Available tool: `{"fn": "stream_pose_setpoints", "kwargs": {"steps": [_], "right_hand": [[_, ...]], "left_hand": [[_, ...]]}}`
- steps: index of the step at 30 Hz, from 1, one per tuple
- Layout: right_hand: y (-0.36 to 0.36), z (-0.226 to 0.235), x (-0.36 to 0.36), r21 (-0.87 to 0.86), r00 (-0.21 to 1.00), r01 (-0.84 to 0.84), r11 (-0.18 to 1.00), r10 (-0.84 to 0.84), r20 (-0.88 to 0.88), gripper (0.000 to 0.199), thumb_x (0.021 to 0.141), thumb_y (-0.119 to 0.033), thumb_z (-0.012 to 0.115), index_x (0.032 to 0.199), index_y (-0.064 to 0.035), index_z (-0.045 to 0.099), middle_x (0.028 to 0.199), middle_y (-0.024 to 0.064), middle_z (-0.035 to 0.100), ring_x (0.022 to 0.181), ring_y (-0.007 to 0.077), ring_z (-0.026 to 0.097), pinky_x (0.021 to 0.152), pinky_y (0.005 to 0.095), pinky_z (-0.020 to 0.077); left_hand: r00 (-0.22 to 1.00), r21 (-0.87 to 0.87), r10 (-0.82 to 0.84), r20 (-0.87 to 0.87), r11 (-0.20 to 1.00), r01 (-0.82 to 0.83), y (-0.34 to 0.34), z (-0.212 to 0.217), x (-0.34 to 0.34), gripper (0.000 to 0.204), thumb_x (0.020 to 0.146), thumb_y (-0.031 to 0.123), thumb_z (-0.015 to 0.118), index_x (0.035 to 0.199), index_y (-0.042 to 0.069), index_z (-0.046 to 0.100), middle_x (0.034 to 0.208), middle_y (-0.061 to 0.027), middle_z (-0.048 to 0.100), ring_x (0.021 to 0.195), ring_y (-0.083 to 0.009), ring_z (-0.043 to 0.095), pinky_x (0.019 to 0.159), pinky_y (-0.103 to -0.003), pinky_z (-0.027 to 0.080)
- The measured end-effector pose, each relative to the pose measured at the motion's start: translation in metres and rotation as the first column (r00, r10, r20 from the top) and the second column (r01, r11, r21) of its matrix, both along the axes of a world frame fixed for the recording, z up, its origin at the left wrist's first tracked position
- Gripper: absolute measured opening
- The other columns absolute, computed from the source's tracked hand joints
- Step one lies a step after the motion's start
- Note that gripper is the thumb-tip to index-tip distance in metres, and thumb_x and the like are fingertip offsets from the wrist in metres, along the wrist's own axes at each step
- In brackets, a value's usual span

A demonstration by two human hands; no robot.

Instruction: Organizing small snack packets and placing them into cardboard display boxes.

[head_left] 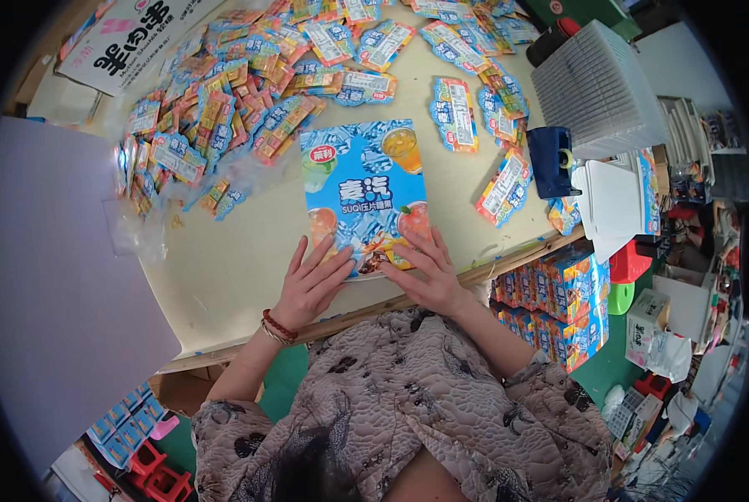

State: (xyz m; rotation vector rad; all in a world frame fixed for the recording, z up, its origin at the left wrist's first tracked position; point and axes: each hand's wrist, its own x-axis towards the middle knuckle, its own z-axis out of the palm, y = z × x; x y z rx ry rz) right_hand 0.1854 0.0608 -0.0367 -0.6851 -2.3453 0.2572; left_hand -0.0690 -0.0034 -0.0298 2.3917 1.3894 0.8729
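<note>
A blue candy carton (pixel 364 180), printed with ice cubes, fruit and a drink, lies face up near the table's front edge. My left hand (pixel 314 284) rests on its lower left corner with the fingers spread. On the lower right corner lies my right hand (pixel 429 272), fingers also apart, neither hand gripping. Whether the carton is folded flat or has depth is hard to tell. Beyond it, to the left, spreads a heap of colourful candy packets (pixel 217 121). A few single packets (pixel 455 115) lie to the carton's right.
A blue tape dispenser (pixel 550 163) stands at the right edge, beside a stack of clear plastic trays (pixel 596 88) and white-backed card sheets (pixel 604 205). Packed blue boxes (pixel 571 293) are stacked below right. A greyish-purple panel (pixel 65 251) borders the left; a white carton (pixel 132 38) sits far left.
</note>
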Motion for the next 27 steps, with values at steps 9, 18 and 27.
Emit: {"fn": "stream_pose_setpoints", "kwargs": {"steps": [9, 18, 27], "right_hand": [[-0.004, -0.003, -0.003, -0.026, 0.998, -0.001, 1.000, 0.000, -0.059, 0.039, 0.069, -0.012, 0.078, 0.106, -0.0196, 0.070, 0.120, 0.0005, 0.057, 0.120, 0.0248, 0.051, 0.111, 0.0512, 0.0289], [0.001, 0.027, 0.001, -0.799, 0.774, 0.123, 0.588, -0.561, -0.294, 0.027, 0.083, -0.011, 0.069, 0.106, -0.0011, 0.057, 0.090, 0.0025, 0.056, 0.086, 0.0120, 0.053, 0.087, 0.0296, 0.0436], [0.007, 0.048, 0.001, -0.961, 0.754, -0.094, 0.258, -0.612, -0.238, 0.017, 0.087, -0.008, 0.067, 0.097, -0.0042, 0.054, 0.085, -0.0014, 0.056, 0.079, 0.0050, 0.053, 0.072, 0.0197, 0.0445]], "left_hand": [[0.997, 0.014, 0.057, 0.061, 0.998, -0.058, -0.001, -0.003, 0.007, 0.046, 0.079, 0.009, 0.070, 0.123, 0.015, 0.060, 0.133, 0.0021, 0.056, 0.131, -0.0230, 0.045, 0.111, -0.046, 0.028], [0.715, -0.226, 0.474, 0.515, 0.879, -0.420, -0.018, -0.003, 0.020, 0.064, 0.076, 0.012, 0.074, 0.132, 0.006, 0.043, 0.128, -0.0155, 0.046, 0.120, -0.0312, 0.045, 0.106, -0.041, 0.031], [0.448, -0.502, 0.567, 0.691, 0.823, -0.267, -0.008, 0.027, 0.038, 0.074, 0.078, -0.003, 0.069, 0.140, 0.004, 0.029, 0.115, -0.0073, 0.048, 0.096, -0.0123, 0.053, 0.088, -0.028, 0.048]]}}
